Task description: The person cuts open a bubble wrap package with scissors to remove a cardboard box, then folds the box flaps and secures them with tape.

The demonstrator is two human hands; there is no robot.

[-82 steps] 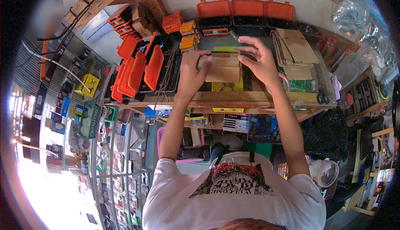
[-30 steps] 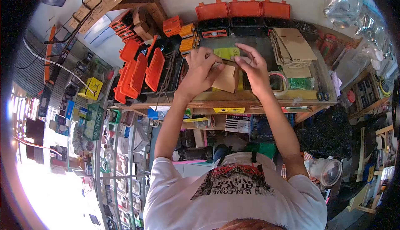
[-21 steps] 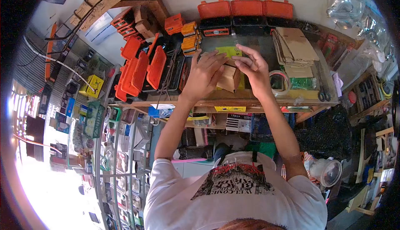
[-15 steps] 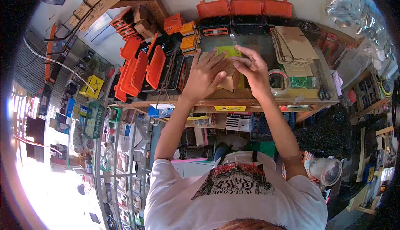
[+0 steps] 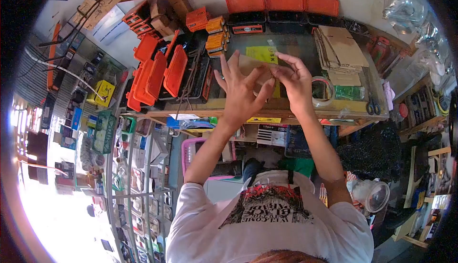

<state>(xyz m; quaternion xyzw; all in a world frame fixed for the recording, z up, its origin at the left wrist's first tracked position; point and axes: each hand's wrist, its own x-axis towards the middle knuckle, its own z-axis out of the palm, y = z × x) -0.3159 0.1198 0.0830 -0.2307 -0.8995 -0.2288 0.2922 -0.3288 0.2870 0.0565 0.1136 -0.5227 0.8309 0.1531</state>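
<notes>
A small brown cardboard box [image 5: 248, 64] is held between my two hands above the glass-topped table, partly hidden by my fingers. My left hand [image 5: 238, 87] is on its near left side; the thumb and index finger are at the cardboard, the other fingers spread upward. On the right edge, my right hand [image 5: 296, 82] pinches the cardboard with thumb and fingertips close together. Behind the box lies a yellow printed sheet [image 5: 262, 53]. Just right of my right hand stands a roll of clear tape [image 5: 322, 91].
Flat cardboard pieces [image 5: 342, 55] are stacked at the right, with scissors [image 5: 373, 107] near the front corner. Open orange-lidded cases [image 5: 155, 74] stand at the left, and more orange-lidded cases [image 5: 285, 3] line the back. Small orange boxes [image 5: 215, 41] are piled behind my left hand.
The cardboard box has been lifted and tilted, its open-looking near face no longer showing. My left hand has turned, fingers now more spread. My right fingertips have closed in on the box's edge.
</notes>
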